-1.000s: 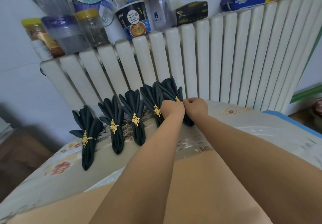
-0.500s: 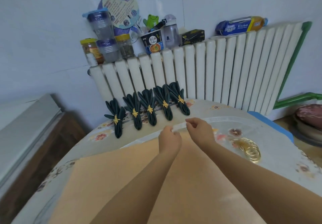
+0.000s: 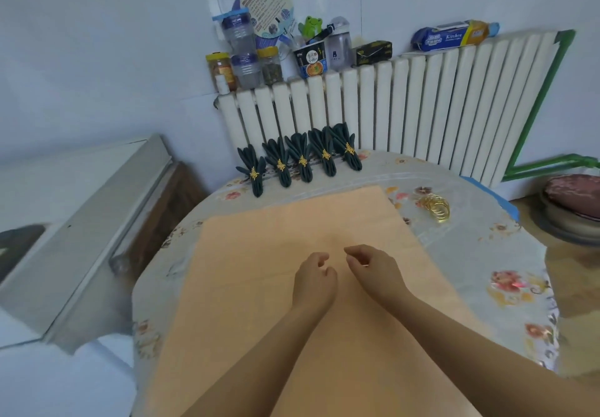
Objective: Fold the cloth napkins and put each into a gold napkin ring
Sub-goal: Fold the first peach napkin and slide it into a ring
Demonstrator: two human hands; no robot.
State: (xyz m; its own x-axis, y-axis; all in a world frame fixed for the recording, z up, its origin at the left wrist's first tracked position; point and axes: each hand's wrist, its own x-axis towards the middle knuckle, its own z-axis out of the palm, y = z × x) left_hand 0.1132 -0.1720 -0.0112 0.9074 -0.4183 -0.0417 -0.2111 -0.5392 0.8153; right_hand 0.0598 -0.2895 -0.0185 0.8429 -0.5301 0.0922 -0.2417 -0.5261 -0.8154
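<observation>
1. Currently both hands sit over the middle of the orange mat (image 3: 276,254), left hand (image 3: 313,278) just beside right hand (image 3: 373,270), not touching each other.
2. Left fingers loosely curled, nothing in them; right fingers (image 3: 352,251) also loosely bent, thumb and forefinger apart, holding nothing.
3. Five dark napkins (image 3: 303,162) lie in a row at the table's far edge, well apart from the fingers, right against the white radiator (image 3: 406,108).
4. Each napkin is dark green-black, pleated, pinched at the waist by a gold leaf-shaped ring (image 3: 302,160), fanning out above it.
5. Long axis of each runs roughly near-to-far; fanned ends point at the radiator, narrow tails point toward the person. Row slants, leftmost nearest.
6. Spare gold rings (image 3: 435,209) are piled on the floral tablecloth (image 3: 487,254), right of the mat, apart from both hands.
</observation>
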